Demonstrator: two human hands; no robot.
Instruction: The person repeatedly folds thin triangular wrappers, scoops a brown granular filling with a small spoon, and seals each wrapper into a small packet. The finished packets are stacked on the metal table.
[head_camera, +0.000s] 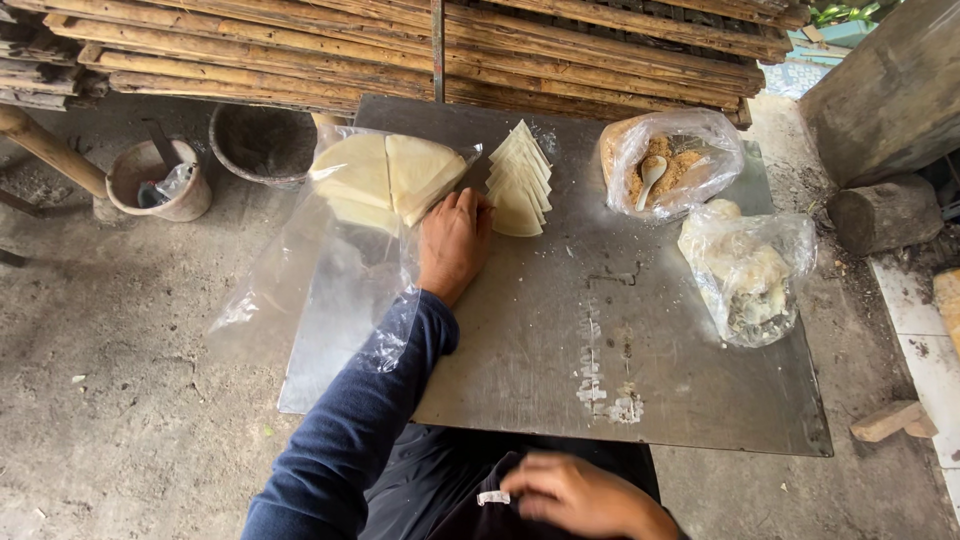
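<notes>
My left hand (453, 242) reaches across a metal sheet (560, 340), palm down, fingertips touching a fanned stack of pale triangular dough wrappers (519, 180). Just left of it, larger quarter-round dough pieces (385, 175) lie on a clear plastic bag (330, 270). My right hand (580, 495) is low near my lap, blurred, fingers curled against dark clothing; whether it holds anything is unclear.
A clear bag of brown crumbly filling (670, 160) with a white spoon (650, 178) sits at the far right. A second bag of pale lumps (750, 270) lies below it. Stacked wooden slats (400, 50), two buckets (262, 142), and a log (885, 212) surround the sheet.
</notes>
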